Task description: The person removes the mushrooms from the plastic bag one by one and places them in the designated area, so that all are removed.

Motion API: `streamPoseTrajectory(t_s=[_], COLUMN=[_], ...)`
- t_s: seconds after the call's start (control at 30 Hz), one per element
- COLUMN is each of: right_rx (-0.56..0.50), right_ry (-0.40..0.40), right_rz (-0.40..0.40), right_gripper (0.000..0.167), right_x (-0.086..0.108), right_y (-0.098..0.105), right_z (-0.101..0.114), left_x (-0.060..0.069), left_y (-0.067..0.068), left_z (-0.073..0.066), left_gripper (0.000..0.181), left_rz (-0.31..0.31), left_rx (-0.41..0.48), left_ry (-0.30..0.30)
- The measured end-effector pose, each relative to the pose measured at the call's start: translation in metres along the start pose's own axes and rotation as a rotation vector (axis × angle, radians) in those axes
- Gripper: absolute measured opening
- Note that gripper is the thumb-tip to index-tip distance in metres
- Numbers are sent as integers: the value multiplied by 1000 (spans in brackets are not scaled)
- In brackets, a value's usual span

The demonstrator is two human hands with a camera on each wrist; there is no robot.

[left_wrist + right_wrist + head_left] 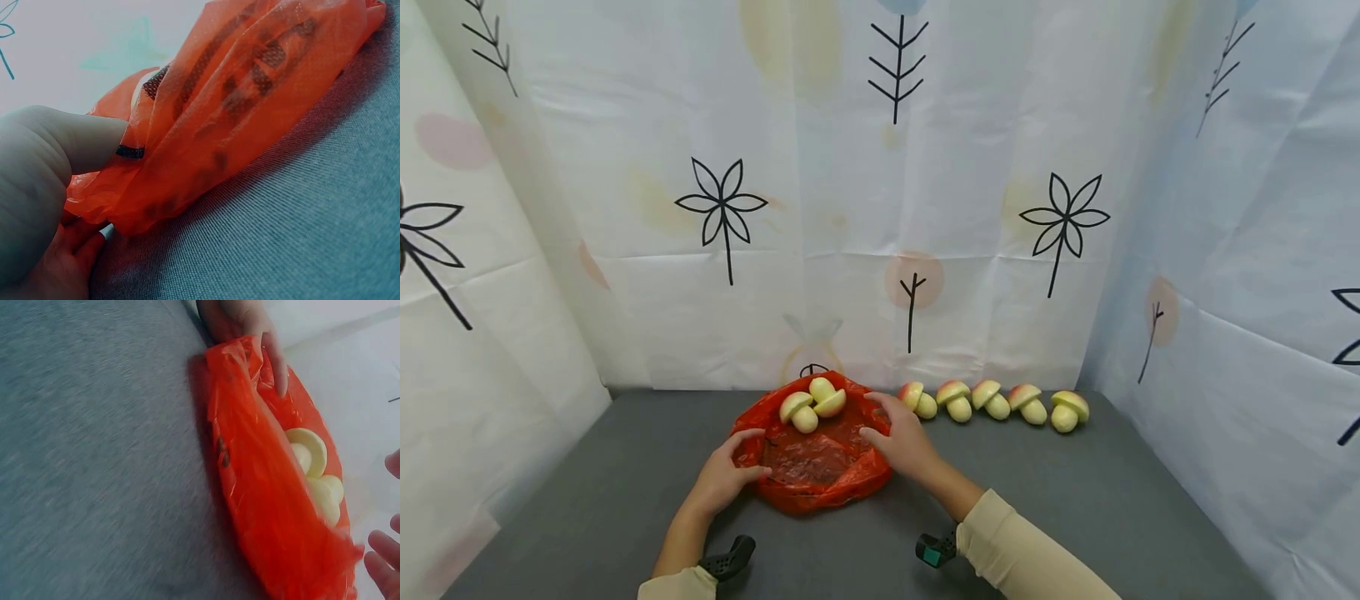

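Observation:
An open red plastic bag [820, 492] lies on the table with its mouth spread wide. Inside, near the far rim, rest two toy mushrooms [831, 404] with pale stems and yellowish caps. My left hand [721, 482] holds the bag's left rim. In the left wrist view its thumb [94, 140] presses on the film, with the other fingers partly hidden below. At the bag's right side hovers my right hand [901, 437], its fingers spread. The right wrist view shows those fingers [384, 550] apart from the red film.
Several more toy mushrooms [955, 400] with yellow and reddish caps stand in a row at the back right of the grey table [1037, 500]. White patterned cloth [850, 208] hangs behind the table and along both sides.

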State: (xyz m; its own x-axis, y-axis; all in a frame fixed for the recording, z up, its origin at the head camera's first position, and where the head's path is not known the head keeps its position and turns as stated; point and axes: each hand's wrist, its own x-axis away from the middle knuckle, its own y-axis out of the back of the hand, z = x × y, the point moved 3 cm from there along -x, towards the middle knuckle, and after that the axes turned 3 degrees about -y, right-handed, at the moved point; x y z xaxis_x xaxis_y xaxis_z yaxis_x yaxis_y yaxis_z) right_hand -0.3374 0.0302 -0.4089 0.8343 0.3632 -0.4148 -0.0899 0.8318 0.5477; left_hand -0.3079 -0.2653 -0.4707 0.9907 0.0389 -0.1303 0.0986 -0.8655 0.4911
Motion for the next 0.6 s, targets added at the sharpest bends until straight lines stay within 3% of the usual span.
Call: streamPoseTrajectory(t_s=[0.6], right_rx=[51], right_ry=[-113], right_rz=[112], right_gripper=[64], right_x=[-41], right_y=[-35], right_z=[-10], left_x=[1], left_y=[1], left_z=[-3], left_gripper=[62], left_rz=[5], left_rx=[-4], left_ry=[-12])
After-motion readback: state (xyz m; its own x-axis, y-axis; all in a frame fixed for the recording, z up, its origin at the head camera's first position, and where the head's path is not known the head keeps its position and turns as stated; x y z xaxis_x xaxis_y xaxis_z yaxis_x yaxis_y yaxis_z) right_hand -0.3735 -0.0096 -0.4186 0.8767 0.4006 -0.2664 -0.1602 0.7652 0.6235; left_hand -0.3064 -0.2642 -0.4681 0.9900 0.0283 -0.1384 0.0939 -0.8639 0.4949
